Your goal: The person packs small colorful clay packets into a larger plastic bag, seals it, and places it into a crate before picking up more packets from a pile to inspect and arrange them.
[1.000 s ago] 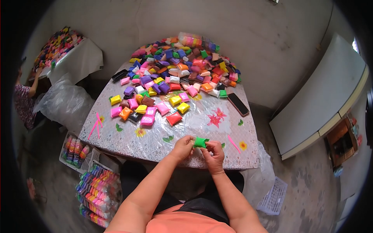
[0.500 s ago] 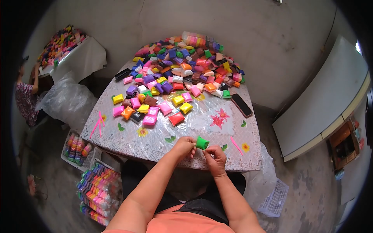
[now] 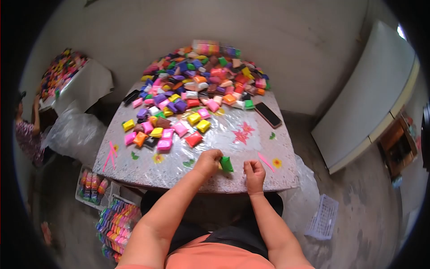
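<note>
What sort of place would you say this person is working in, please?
Probably a small home workshop for packing modelling clay: a heap of coloured packets on a plastic-covered table, baskets of filled packs on the floor, and a second loaded table.

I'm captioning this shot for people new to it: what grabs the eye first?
The big heap of bright clay packets in many colours, piled at the far end of the flowered table. Then, at the near edge, the left hand holding a green packet, the right hand closed just beside it.
</note>
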`<control>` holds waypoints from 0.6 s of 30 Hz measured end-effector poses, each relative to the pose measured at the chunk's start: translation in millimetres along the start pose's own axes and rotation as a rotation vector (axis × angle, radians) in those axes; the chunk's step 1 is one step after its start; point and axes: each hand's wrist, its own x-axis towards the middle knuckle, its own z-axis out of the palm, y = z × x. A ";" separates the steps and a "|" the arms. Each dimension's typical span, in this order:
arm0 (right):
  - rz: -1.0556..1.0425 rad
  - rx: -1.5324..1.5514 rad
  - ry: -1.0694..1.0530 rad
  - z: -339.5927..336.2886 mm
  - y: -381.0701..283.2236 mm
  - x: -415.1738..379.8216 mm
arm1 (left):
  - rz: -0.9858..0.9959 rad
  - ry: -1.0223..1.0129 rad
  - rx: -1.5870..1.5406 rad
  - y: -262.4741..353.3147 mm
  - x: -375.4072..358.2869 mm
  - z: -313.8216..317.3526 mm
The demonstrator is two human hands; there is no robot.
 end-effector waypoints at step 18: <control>-0.331 -0.702 -0.182 -5.4 -21.4 13.1 | 0.340 0.136 0.125 7.1 -22.8 19.4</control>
